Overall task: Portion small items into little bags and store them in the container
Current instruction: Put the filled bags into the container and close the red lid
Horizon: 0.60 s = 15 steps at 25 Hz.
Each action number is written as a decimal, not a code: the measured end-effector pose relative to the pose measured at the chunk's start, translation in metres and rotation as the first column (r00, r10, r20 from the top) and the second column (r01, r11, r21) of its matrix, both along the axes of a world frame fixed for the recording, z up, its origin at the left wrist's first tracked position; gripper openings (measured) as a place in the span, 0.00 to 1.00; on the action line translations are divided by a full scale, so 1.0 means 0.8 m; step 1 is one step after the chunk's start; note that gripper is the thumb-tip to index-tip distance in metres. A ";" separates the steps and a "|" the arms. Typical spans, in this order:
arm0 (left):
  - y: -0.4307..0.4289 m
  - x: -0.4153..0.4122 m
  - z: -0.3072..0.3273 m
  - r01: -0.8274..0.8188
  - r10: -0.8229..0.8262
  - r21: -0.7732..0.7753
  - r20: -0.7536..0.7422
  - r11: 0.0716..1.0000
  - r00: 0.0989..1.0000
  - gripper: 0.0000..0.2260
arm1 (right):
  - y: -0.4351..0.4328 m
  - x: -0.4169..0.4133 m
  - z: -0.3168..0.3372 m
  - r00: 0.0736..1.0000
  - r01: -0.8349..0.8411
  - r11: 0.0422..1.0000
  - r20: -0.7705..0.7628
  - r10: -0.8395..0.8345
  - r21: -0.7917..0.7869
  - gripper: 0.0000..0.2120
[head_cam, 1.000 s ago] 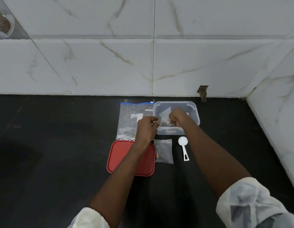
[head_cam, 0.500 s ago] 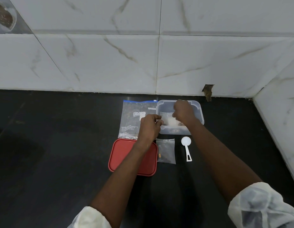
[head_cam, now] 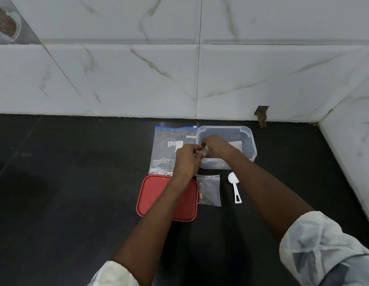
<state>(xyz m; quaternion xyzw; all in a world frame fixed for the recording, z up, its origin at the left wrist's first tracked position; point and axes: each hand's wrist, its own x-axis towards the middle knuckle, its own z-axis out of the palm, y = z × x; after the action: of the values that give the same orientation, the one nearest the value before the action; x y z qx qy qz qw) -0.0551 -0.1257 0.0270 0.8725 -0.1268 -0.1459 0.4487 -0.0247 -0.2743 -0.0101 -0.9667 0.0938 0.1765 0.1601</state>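
The step in hand seems to be closing one little bag [head_cam: 204,151] before it goes into the container [head_cam: 250,141]. The left hand [head_cam: 186,159] and the right hand [head_cam: 217,147] meet over the container's left rim. Each grip is clamped on this bag with curled fingers. Next, the seal must be pressed fully along, then the bag laid beside the second bag [head_cam: 235,145] inside. The held bag is small, clear and mostly hidden.
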 end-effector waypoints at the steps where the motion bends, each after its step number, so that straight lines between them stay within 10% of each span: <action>1: 0.000 -0.001 0.000 -0.001 0.001 -0.005 -0.002 1.000 1.000 0.13 | 0.001 0.001 -0.002 1.000 -0.011 1.000 0.003 0.011 -0.012 0.13; 7: -0.001 0.004 -0.006 -0.008 0.008 0.012 -0.026 1.000 1.000 0.13 | -0.012 -0.022 0.046 0.979 0.159 0.963 0.089 -0.181 0.217 0.13; 11: -0.003 0.006 -0.010 -0.029 0.029 0.012 -0.046 1.000 0.998 0.13 | -0.007 -0.108 0.095 0.833 0.393 0.681 0.075 -0.549 0.619 0.05; 15: -0.003 0.006 -0.011 -0.020 0.021 0.019 -0.030 1.000 0.999 0.13 | 0.039 -0.181 0.042 0.815 0.563 0.733 -0.112 -0.569 0.381 0.07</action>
<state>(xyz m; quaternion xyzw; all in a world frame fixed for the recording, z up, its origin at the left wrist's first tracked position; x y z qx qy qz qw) -0.0500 -0.1283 0.0181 0.8757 -0.1095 -0.1556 0.4439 -0.1692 -0.2429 0.0235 -0.8399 0.3444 0.1285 0.3993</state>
